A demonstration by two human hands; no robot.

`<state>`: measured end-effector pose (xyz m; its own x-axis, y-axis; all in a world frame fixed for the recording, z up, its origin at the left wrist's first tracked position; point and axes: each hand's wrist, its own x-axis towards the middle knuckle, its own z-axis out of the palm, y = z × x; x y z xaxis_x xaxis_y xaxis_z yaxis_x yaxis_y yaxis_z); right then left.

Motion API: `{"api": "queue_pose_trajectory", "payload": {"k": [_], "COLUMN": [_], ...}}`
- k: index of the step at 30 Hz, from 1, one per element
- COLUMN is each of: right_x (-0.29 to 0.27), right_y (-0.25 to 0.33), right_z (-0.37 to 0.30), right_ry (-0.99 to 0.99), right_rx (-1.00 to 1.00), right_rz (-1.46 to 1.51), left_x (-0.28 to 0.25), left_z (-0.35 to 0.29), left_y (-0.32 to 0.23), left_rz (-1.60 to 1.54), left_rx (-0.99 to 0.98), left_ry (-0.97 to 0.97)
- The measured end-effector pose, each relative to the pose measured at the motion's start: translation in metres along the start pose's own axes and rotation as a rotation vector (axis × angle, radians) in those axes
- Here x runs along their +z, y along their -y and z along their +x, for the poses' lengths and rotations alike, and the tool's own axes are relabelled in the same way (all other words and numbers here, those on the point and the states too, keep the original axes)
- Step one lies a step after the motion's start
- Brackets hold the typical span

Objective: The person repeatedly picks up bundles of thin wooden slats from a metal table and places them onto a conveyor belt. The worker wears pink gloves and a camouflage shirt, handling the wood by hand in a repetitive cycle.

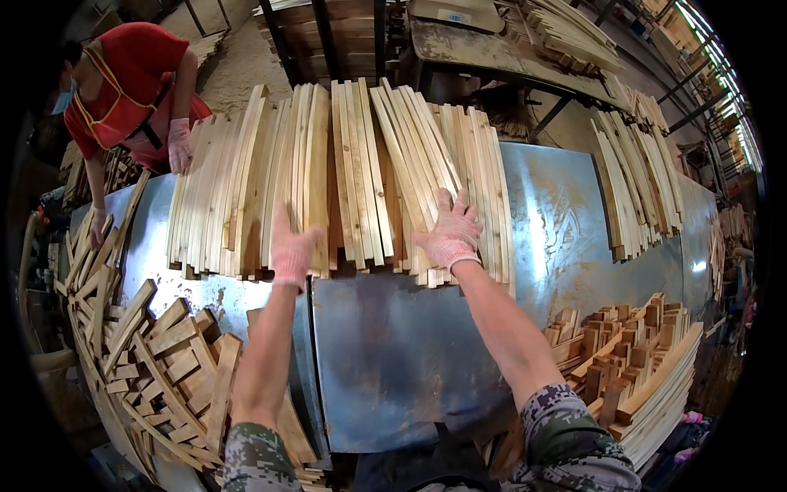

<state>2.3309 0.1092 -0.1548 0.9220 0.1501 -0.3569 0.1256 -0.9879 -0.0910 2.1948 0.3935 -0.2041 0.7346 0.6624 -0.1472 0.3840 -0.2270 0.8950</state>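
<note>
Long pale wooden strips [361, 164] lie side by side in a wide layer across the metal table. My right hand [452, 231], in a pinkish-white knit glove, rests on the near part of a slanted group of strips [407, 135] with its fingers spread. Over the near ends of the strips to the left is my left hand [293, 248], gloved the same way and slightly blurred. Its fingers are stretched out and apart, and nothing shows in its grasp. I cannot tell whether it touches the wood.
Short wood offcuts [176, 361] are heaped at the near left. Stacked blocks and strips [635, 357] stand at the near right. More strips [639, 180] lie at the far right of the metal table [402, 361]. A co-worker in red [135, 90] handles wood at the far left.
</note>
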Motion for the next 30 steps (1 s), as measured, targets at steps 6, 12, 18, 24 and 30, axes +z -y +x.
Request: {"api": "queue_pose_trajectory", "payload": {"k": [6, 12, 18, 24, 30], "right_x": [0.03, 0.068, 0.132, 0.204, 0.21], "right_y": [-0.042, -0.103, -0.162, -0.21, -0.237], "right_z": [-0.107, -0.249, -0.381, -0.495, -0.517], "right_ry": [0.041, 0.054, 0.129, 0.097, 0.115], "right_rx": [-0.006, 0.0, 0.04, -0.087, -0.157], "right_rz": [-0.06, -0.032, -0.016, -0.011, 0.502], "left_x": [-0.026, -0.034, -0.043, 0.016, 0.017], "left_z": [-0.231, -0.451, -0.594, -0.645, -0.687], "left_y": [0.024, 0.039, 0.085, 0.115, 0.119], "left_rz": [-0.23, -0.082, 0.109, 0.606, 0.061], "left_rx": [-0.152, -0.183, -0.183, -0.203, -0.225], "left_ry": [0.022, -0.039, -0.086, -0.04, 0.106]}}
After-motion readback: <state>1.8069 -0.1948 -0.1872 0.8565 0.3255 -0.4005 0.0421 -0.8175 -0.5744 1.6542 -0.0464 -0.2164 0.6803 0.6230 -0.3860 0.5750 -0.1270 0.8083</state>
